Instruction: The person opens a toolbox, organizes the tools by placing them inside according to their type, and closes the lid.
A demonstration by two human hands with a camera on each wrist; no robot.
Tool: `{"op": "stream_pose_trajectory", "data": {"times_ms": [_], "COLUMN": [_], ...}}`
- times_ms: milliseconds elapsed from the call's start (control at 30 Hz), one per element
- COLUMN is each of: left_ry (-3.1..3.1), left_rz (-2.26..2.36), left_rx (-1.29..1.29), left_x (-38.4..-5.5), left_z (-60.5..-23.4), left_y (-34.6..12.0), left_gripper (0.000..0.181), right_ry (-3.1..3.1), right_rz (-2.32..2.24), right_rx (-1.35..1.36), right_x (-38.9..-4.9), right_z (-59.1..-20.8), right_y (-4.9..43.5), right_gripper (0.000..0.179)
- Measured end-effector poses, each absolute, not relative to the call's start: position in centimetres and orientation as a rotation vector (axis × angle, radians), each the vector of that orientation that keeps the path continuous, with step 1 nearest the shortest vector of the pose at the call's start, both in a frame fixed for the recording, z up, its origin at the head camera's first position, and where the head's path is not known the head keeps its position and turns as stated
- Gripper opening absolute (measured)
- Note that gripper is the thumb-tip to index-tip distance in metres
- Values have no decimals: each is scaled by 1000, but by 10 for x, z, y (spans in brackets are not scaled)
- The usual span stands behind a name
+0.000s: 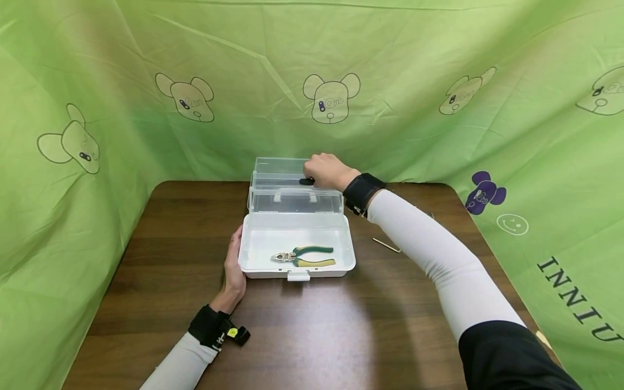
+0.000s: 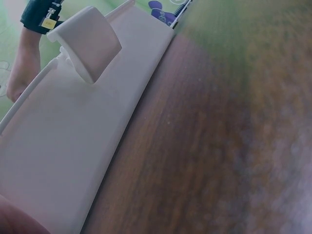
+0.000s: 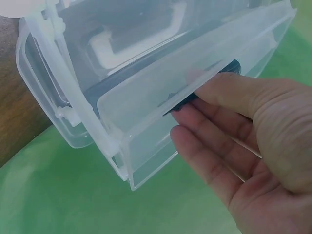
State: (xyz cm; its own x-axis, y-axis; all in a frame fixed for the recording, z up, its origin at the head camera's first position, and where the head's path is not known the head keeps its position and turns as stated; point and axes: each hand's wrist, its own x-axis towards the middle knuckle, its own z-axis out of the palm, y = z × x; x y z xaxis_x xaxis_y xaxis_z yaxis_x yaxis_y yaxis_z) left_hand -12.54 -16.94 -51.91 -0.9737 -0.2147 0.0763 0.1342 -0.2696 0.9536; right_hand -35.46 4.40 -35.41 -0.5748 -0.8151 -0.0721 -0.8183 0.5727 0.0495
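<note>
A white toolbox (image 1: pixel 296 274) stands opened on the wooden table, its clear tiered trays (image 1: pixel 297 200) raised at the back. Inside the base lie combination pliers (image 1: pixel 307 257) with green and yellow handles. My left hand (image 1: pixel 234 271) rests along the box's left side, fingers extended against the wall; the left wrist view shows the front wall and latch (image 2: pixel 90 46). Over the upper tray, my right hand (image 1: pixel 329 170) pinches a small dark object (image 3: pixel 229 68) between thumb and fingers at the tray's clear edge. Its far part is blurred behind the plastic, so its kind cannot be told.
An L-shaped hex key (image 1: pixel 386 245) lies on the table (image 1: pixel 185 244) right of the box. Near the right forearm, a small item (image 1: pixel 431 215) is mostly hidden. Green printed cloth (image 1: pixel 234 43) hangs behind and at both sides of the table.
</note>
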Motion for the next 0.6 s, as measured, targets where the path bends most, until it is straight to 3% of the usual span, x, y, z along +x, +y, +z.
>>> {"op": "stream_pose_trajectory", "data": {"times_ms": [600], "left_ry": [-1699], "left_rz": [-2362], "left_rx": [103], "left_x": [-127], "left_z": [-520], "left_y": [-168], "left_gripper": [67], "right_ry": [2796], "right_rz": [146], "right_rx": [-1409], "right_x": [-350], "right_z": [-349], "right_y": [48], "right_gripper": [49]}}
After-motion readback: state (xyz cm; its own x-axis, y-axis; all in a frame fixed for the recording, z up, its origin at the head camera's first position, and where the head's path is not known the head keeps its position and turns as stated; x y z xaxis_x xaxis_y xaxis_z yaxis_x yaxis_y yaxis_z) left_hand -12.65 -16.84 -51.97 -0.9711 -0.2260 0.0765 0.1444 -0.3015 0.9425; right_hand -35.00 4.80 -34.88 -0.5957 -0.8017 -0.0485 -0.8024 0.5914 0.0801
